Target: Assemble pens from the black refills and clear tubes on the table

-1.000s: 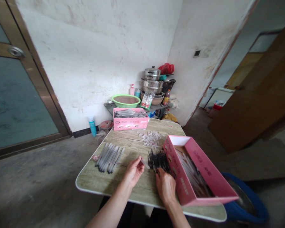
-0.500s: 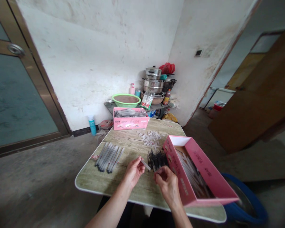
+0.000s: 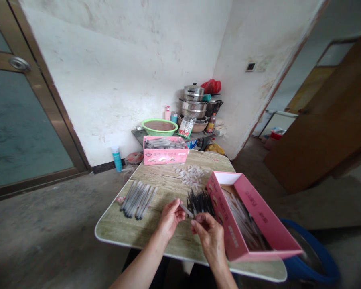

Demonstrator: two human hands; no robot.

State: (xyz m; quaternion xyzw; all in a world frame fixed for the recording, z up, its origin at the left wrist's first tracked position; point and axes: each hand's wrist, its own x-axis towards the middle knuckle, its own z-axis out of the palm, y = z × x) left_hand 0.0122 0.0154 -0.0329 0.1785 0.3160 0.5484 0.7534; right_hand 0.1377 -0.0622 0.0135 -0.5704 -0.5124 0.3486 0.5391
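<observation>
My left hand (image 3: 172,216) pinches a slim translucent pen barrel (image 3: 186,210), which slants down to the right. My right hand (image 3: 209,233) is closed at the barrel's lower end, thumb and forefinger together; whatever they hold is too small to make out. Just beyond the right hand lies a heap of thin black pen parts (image 3: 199,201). To the left, a row of translucent pens (image 3: 138,200) with black ends rests on the table. Small whitish pieces (image 3: 191,176) are scattered behind the black heap.
A large pink box (image 3: 232,228) with long translucent pieces inside stands at the table's (image 3: 114,228) right edge. Another pink box (image 3: 165,157), full of pens, sits at the back. Behind it are a green basin (image 3: 159,131) and stacked pots (image 3: 194,105).
My right hand has moved slightly left and up, and its fingertips now meet the end of the pen barrel. The left hand stays about where it was, still holding the barrel.
</observation>
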